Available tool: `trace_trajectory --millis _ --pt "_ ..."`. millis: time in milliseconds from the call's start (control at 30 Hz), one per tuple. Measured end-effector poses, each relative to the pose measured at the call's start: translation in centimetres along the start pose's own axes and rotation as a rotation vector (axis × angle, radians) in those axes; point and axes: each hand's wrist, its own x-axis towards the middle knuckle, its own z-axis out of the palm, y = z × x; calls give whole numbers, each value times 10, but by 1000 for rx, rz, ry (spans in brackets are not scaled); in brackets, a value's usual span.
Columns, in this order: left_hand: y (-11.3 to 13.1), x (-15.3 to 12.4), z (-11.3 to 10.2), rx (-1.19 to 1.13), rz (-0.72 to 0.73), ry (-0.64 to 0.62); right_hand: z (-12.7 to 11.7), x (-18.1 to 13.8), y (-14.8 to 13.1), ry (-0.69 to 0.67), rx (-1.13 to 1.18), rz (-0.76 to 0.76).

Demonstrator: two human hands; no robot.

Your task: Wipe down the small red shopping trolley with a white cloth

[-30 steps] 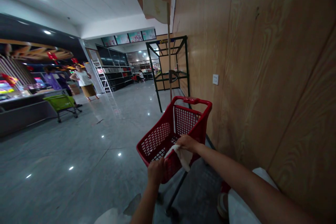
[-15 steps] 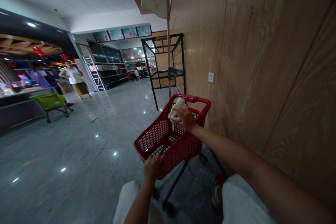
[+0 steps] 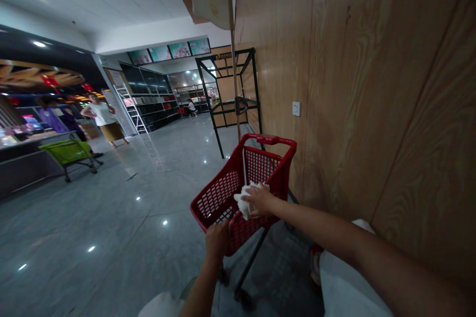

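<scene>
A red plastic shopping cart [image 3: 215,197] with a perforated basket stands in front of me, its handle at the far end near the wall. My left hand [image 3: 217,238] is closed over the basket's near rim at the front corner. In my right hand [image 3: 260,200] is a white cloth [image 3: 243,203], bunched up and held at the near side rim. The fingers press on the cloth from above. Part of the cloth and of the rim lies hidden under that hand.
Along my right runs a wooden wall [image 3: 334,84] with a socket [image 3: 296,109]. Behind the cart stand a flag [image 3: 210,2] on a pole and a dark metal frame [image 3: 213,124]. A green cart [image 3: 69,152] and people [image 3: 104,116] are at the left.
My right hand has moved the cloth from near the cart's handle down and towards me to the near side rim. My left hand stays on the rim.
</scene>
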Motion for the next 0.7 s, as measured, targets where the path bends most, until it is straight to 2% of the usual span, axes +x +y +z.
trace_trajectory --millis 100,167,233,300,367,467,633,700 --pt "22 0 -5 10 3 98 5 5 -11 -64 -41 87" --pt "40 2 -2 19 -38 190 10 9 -22 -65 -21 51" --pt "53 6 5 31 -131 218 15 13 -32 -44 10 18" --pt "56 10 13 27 -148 246 22 17 -37 -15 33 5" --pt "49 13 20 22 -64 286 28 20 -32 15 52 -23" --pt "31 17 26 43 15 310 32 18 4 62 42 -60" --pt "9 32 31 80 -63 280 24 -4 99 197 -81 17" --pt "10 42 30 69 -99 243 24 -9 121 276 -87 92"
